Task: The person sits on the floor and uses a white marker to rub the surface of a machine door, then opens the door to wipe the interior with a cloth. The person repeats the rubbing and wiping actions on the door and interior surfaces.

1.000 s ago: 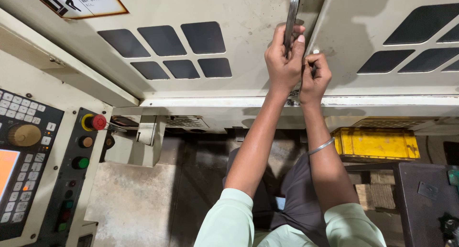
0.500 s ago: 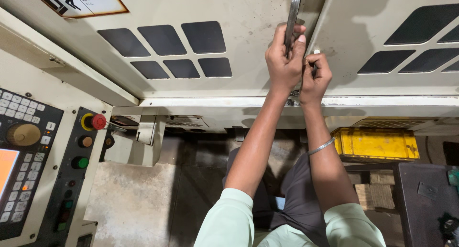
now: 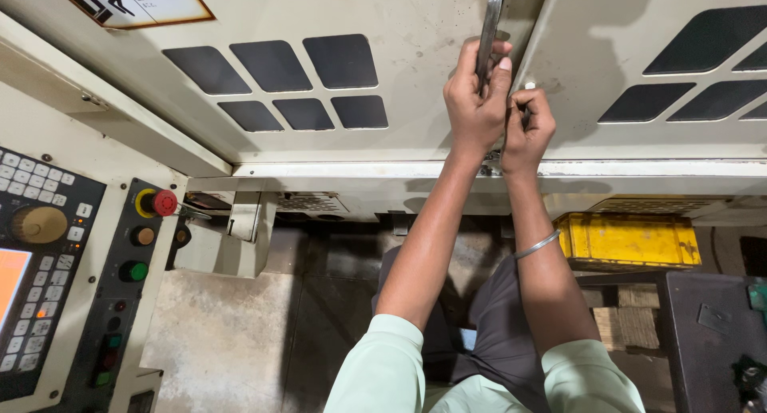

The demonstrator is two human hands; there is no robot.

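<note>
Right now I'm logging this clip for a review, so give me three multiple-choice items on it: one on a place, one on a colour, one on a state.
1. Where does the yellow crate sit?
A. below the machine door, to the right of the arms
B. on the control panel
C. on top of the door handle

2. What colour is the mushroom-shaped button at the top of the control panel?
A. blue
B. red
C. white

3. What is the left hand doing?
A. resting flat on the floor
B. pressing a keypad
C. closed around the metal handle

Answers:
1 A, the yellow crate lies under the door's lower edge, right of the forearms.
2 B, the mushroom button on the control panel is red.
3 C, the left hand wraps the metal handle, with the right hand in a closed grip just beside it.
</note>
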